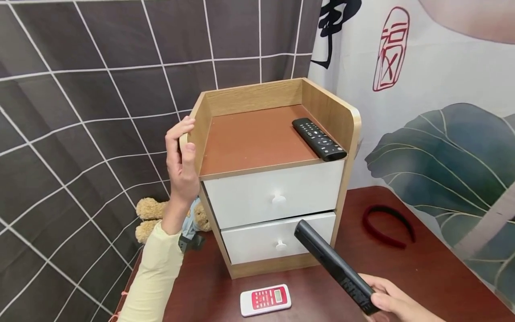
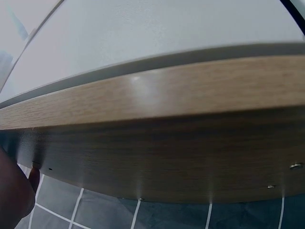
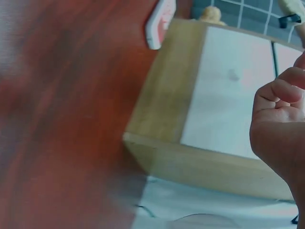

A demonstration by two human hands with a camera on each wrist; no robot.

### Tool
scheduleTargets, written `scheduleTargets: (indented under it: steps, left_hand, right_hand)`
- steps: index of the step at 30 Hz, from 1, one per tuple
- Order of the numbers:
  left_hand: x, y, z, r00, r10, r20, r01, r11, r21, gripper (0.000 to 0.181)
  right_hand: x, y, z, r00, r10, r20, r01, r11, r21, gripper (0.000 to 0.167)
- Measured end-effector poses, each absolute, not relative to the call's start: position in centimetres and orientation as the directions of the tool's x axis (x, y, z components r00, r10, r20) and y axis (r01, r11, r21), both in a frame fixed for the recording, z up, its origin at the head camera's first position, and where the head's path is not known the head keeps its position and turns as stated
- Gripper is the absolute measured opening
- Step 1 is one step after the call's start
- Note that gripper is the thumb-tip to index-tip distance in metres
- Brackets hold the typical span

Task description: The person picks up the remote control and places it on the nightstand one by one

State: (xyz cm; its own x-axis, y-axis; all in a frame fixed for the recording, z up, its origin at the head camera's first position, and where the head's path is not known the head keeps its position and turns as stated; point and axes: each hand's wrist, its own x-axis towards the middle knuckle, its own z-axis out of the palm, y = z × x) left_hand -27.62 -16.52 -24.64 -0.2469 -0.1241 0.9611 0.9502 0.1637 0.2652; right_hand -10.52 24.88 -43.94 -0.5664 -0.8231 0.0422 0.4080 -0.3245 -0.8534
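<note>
A small wooden cabinet (image 1: 249,270) with two white drawers stands on the table. My left hand (image 1: 182,167) grips the front edge of its left side panel (image 1: 205,120), thumb on the inner side. In the left wrist view, part of that hand (image 2: 14,193) shows beside the panel's outer face. My right hand (image 1: 392,300) holds a long black remote control (image 1: 334,264) by its near end, tilted up before the lower drawer (image 1: 257,246); its buttons do not plainly show. Another black remote (image 1: 319,139) lies on the cabinet's brown top (image 1: 249,138), by the right wall.
A white and red remote (image 1: 265,300) lies on the dark red table (image 1: 314,295) before the cabinet. To the right rests a dark red headband (image 1: 368,223). A teddy bear (image 1: 150,210) lies behind my left forearm. A gridded dark curtain (image 1: 120,98) hangs close behind.
</note>
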Motion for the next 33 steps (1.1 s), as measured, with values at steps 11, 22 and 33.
scheduleTargets:
  steps: [11, 22, 33]
  left_hand:
    - [-27.6, -16.6, -24.7, -0.255, -0.118, 0.960, 0.951, 0.152, 0.271, 0.042]
    - [-27.7, -16.4, -24.7, -0.253, -0.109, 0.961, 0.952, 0.149, 0.267, 0.042]
    - [-27.6, -16.6, -24.8, -0.251, -0.121, 0.960, 0.952, 0.147, 0.268, 0.042]
  right_hand:
    - [-12.1, 24.9, -40.0, -0.636, -0.757, 0.147, 0.025, -0.211, -0.977, 0.044]
    - [-13.9, 24.7, -35.5, -0.598, -0.707, 0.377, -0.245, -0.286, -0.926, 0.043]
    - [-16.1, 24.2, -29.8, -0.703, -0.635, 0.320, -0.366, -0.063, -0.929, 0.033]
